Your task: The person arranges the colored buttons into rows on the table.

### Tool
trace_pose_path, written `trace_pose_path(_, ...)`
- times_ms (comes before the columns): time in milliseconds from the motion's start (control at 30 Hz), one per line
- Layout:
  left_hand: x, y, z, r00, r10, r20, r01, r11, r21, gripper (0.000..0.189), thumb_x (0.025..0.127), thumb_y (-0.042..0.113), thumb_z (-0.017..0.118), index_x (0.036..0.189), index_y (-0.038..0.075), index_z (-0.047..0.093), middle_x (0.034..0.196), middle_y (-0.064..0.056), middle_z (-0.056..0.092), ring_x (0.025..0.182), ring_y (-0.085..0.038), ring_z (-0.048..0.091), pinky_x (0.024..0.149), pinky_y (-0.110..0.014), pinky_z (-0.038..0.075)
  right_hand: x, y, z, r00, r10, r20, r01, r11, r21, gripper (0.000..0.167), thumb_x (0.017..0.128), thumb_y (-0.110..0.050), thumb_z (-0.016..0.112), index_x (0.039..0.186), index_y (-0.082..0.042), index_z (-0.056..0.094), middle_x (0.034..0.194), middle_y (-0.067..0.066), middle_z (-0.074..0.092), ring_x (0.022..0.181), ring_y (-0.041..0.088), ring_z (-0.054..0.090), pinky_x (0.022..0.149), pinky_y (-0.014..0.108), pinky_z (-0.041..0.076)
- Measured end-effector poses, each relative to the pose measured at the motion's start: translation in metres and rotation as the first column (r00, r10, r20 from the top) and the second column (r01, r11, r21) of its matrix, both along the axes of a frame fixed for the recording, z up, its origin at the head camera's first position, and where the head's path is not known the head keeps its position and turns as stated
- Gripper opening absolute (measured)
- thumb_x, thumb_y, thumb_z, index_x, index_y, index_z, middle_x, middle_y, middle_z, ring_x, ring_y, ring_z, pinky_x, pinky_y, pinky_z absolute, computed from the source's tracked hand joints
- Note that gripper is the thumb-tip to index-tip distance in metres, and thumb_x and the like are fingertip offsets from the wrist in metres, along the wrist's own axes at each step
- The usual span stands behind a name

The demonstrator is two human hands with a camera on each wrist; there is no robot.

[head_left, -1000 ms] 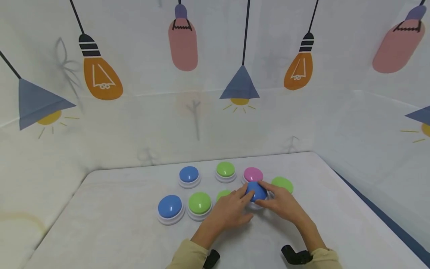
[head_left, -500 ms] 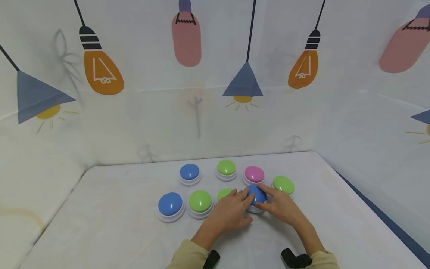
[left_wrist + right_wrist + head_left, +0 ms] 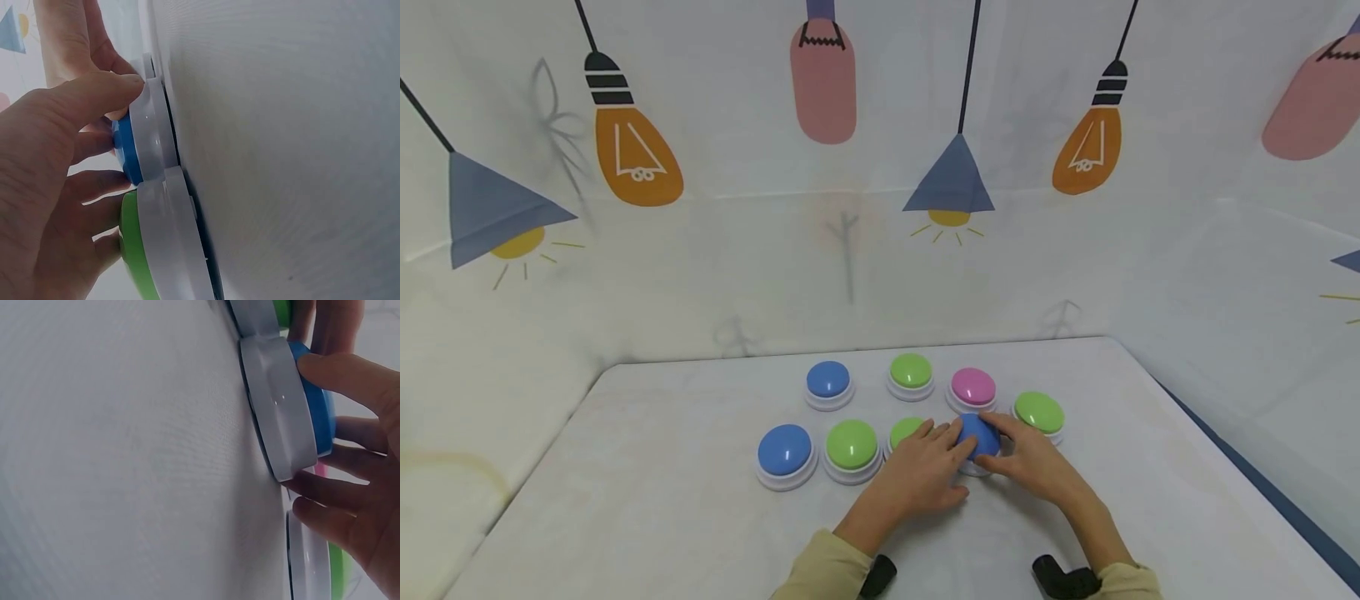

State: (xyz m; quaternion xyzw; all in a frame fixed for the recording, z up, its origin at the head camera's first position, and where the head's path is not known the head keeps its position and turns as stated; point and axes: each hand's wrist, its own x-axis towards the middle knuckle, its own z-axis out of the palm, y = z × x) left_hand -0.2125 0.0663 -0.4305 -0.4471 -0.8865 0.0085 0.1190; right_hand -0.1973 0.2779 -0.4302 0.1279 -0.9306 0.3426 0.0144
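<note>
My right hand (image 3: 1039, 462) grips a blue push button (image 3: 978, 435) with a white round base, its thumb on the dome and its fingers spread along the far side. In the right wrist view the base sits close to the white tabletop. My left hand (image 3: 917, 477) lies beside it, fingers extended over a green push button (image 3: 904, 430) and reaching the blue dome. That green button (image 3: 139, 250) stands right against the blue one in the left wrist view. Much of the green button is hidden by the left hand in the head view.
To the left stand a green button (image 3: 852, 444) and a blue button (image 3: 784, 450). Behind are a blue button (image 3: 828, 380), a green one (image 3: 911, 372), a pink one (image 3: 973, 387) and, at right, a green one (image 3: 1039, 412). A lamp-patterned cloth (image 3: 775, 275) rises behind the table.
The head view has shifted slightly, so the scene sits a little differently in it. Both hands stay at the blue push button with hardly any movement.
</note>
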Motion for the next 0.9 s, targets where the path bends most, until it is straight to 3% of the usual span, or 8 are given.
trace_pose_path(367,0.001,-0.002,0.004,1.0,-0.008,-0.017,0.008,1.0,0.011,0.063,0.09,0.048,0.067,0.143,0.017,0.052,0.149,-0.011,0.049,0.134,-0.021,0.051,0.114,-0.038,0.037,-0.001,0.0,0.0,1.0,0.0,0.017,-0.001,1.0,0.013,0.072,0.086,-0.031,0.077,0.142,0.004,0.048,0.14,0.023,0.053,0.13,0.043,0.049,0.106,0.058,0.04)
trace_pose_path(600,-0.004,-0.005,0.005,0.999,0.023,-0.044,-0.021,0.998,0.054,0.06,0.089,0.048,0.069,0.139,0.019,0.056,0.149,-0.008,0.05,0.134,-0.021,0.051,0.115,-0.039,0.036,-0.001,-0.004,0.002,1.0,0.013,-0.01,-0.013,0.999,0.037,0.072,0.084,-0.028,0.078,0.142,0.002,0.047,0.14,0.024,0.052,0.128,0.044,0.049,0.105,0.059,0.041)
trace_pose_path(900,-0.012,-0.016,0.012,0.998,0.06,0.028,-0.063,0.988,0.144,0.056,0.09,0.042,0.069,0.139,0.019,0.056,0.15,-0.007,0.048,0.137,-0.02,0.047,0.115,-0.039,0.036,-0.007,-0.016,0.011,0.998,-0.016,-0.055,0.019,0.998,0.054,0.073,0.088,-0.032,0.075,0.147,-0.003,0.044,0.146,0.022,0.047,0.133,0.044,0.045,0.105,0.062,0.039)
